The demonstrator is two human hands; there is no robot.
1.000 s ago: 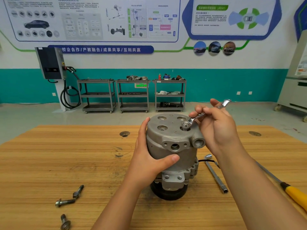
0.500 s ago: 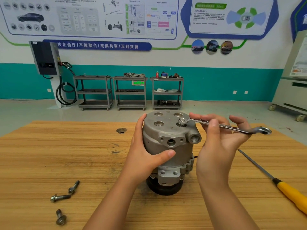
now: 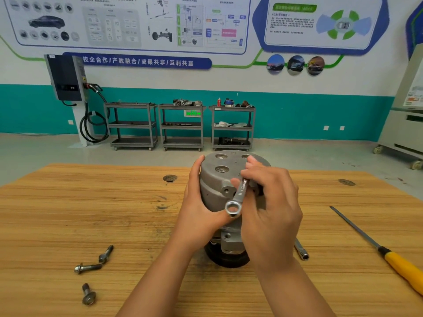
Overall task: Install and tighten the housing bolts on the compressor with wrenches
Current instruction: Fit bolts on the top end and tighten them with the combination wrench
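A grey metal compressor [image 3: 215,179] stands upright on the wooden table [image 3: 68,213], with open bolt holes in its top face. My left hand [image 3: 196,207] wraps around its left side, thumb across the front. My right hand [image 3: 272,202] holds a small silver wrench [image 3: 239,195] in its fingers in front of the housing. The wrench's ring end points down toward me; its far end is hidden behind my fingers. Three loose bolts [image 3: 91,268] lie at the front left of the table.
A yellow-handled screwdriver [image 3: 389,252] lies at the right of the table. A metal socket bar [image 3: 301,250] pokes out behind my right wrist. Two round holes [image 3: 169,178] mark the tabletop. Grey tool carts stand against the far wall.
My right hand has swung the wrench from pointing right, away from the compressor's top, round to pointing down toward me. My left hand has stayed on the housing.
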